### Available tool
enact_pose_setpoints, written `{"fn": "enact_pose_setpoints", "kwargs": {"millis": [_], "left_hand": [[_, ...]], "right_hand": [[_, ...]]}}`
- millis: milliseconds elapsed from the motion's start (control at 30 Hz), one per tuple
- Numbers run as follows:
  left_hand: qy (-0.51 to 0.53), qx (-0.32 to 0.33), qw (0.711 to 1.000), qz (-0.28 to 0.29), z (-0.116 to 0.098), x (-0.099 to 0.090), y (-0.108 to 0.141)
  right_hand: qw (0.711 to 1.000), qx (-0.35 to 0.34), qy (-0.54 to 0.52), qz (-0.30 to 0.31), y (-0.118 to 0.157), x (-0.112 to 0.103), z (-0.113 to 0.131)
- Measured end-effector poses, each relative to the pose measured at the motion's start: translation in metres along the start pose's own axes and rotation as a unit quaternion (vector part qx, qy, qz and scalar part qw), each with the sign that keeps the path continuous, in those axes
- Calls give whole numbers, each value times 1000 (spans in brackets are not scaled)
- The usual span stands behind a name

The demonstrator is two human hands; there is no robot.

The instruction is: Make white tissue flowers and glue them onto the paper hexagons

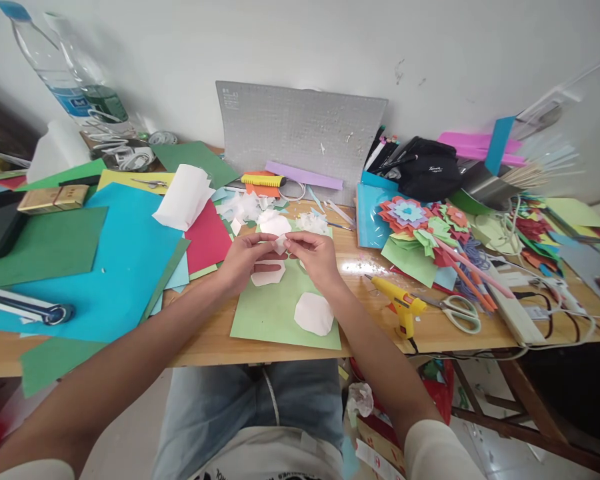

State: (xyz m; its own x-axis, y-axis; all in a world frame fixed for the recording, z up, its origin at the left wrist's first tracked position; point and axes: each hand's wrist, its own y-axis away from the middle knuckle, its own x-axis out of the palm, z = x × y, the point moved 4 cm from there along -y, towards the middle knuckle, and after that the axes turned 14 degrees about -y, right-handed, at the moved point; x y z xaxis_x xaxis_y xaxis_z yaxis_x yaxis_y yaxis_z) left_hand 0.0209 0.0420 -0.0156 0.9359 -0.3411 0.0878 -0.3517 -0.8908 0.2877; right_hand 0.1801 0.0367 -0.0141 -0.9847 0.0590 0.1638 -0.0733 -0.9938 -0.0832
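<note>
Between my left hand [250, 258] and my right hand [314, 257] is a small white piece of paper [281, 245], pinched by the fingertips of both. Beneath them lies a light green sheet of paper [270, 313] on the wooden table. A rounded white paper cutout [314, 314] rests on that sheet near my right wrist. Another white cutout [267, 275] lies under my left fingers, partly covered by them. Just beyond my hands is a further white cutout [274, 223], beside crumpled white paper scraps [240, 207].
A yellow glue gun [403, 305] and scissors [460, 313] lie to the right, near layered paper flowers [405, 212]. A grey cutting mat [300, 130] leans on the wall. Left are blue paper [130, 247], a stapler [27, 307] and a white paper roll [185, 197].
</note>
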Motion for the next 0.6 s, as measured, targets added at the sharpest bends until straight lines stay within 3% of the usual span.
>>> {"fn": "enact_pose_setpoints", "kwargs": {"millis": [333, 600], "left_hand": [[12, 0, 1000, 12, 4, -3, -3], [22, 6, 1000, -2, 1, -4, -2]], "right_hand": [[978, -153, 121, 76, 12, 10, 24], [958, -202, 182, 91, 13, 9, 23]]}}
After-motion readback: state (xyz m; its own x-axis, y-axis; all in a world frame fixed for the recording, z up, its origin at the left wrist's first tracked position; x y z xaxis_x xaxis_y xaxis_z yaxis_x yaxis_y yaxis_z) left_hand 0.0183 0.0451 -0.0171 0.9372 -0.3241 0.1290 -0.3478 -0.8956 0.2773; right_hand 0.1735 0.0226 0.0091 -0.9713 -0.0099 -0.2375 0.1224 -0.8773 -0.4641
